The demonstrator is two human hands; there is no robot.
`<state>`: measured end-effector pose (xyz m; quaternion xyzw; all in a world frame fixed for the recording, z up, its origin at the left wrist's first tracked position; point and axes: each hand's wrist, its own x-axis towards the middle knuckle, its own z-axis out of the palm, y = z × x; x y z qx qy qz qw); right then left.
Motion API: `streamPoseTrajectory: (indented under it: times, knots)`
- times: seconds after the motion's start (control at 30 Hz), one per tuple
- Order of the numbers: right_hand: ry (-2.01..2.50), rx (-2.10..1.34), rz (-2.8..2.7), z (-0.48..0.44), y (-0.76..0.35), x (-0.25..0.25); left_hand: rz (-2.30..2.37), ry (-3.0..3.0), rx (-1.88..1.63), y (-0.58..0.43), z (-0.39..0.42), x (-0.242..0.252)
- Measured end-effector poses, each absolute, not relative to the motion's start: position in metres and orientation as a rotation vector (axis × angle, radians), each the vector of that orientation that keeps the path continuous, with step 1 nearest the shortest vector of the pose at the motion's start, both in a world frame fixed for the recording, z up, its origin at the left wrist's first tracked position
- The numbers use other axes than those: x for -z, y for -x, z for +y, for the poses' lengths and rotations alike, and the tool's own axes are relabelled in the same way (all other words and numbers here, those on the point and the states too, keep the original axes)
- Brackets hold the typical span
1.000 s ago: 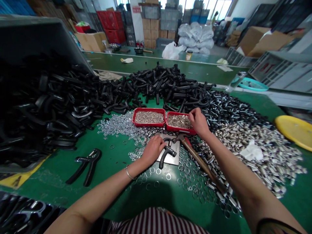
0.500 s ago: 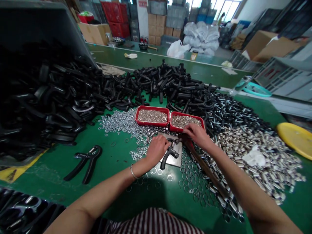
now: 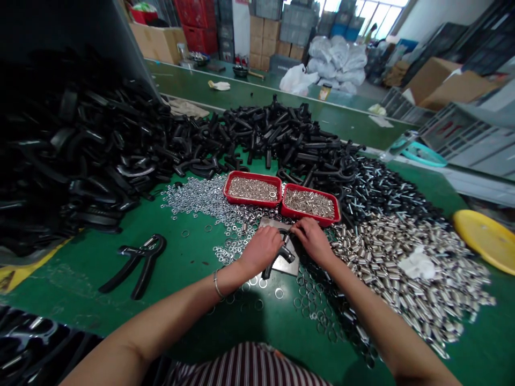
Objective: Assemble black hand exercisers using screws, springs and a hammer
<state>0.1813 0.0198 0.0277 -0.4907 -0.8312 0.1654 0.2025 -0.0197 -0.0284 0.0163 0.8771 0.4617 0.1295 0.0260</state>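
Note:
On a small metal plate [image 3: 292,267] lies a black hand grip strengthener [image 3: 285,252] with a silver spring part. My left hand [image 3: 262,247] is closed round its left side and steadies it. At the grip's upper right, my right hand [image 3: 316,242] pinches with its fingertips close to the black part; whatever is between them is too small to make out. Just behind stand two red trays, the left tray [image 3: 252,203] with small metal pieces and the right tray [image 3: 311,216] with small pins. Another hand grip strengthener [image 3: 141,265] lies apart on the left.
Black handles [image 3: 273,128] are heaped across the back and spill from a large bin [image 3: 139,43] at left. Silver nuts [image 3: 201,198] lie left of the trays. Metal cylinders [image 3: 402,268] and a yellow lid [image 3: 486,238] are at right. Loose rings [image 3: 309,300] lie in front.
My right hand has moved from the right red tray down and left to the hand grip on the plate. My left hand stays on the grip. The hammer handle is now hidden by my right forearm.

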Motion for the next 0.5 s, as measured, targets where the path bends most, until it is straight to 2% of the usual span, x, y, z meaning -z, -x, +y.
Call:
streamPoseTrajectory:
  times: [0.33, 0.5]
  knots:
    - [1.383, 0.217, -2.616, 0.005, -0.169, -0.035, 1.445, -2.741, -0.536, 0.019, -0.029, -0.01]
    - [1.245, 0.305, -2.932, 0.01, -0.154, -0.053, 1.421, -2.737, -0.542, 0.019, -0.027, -0.008]
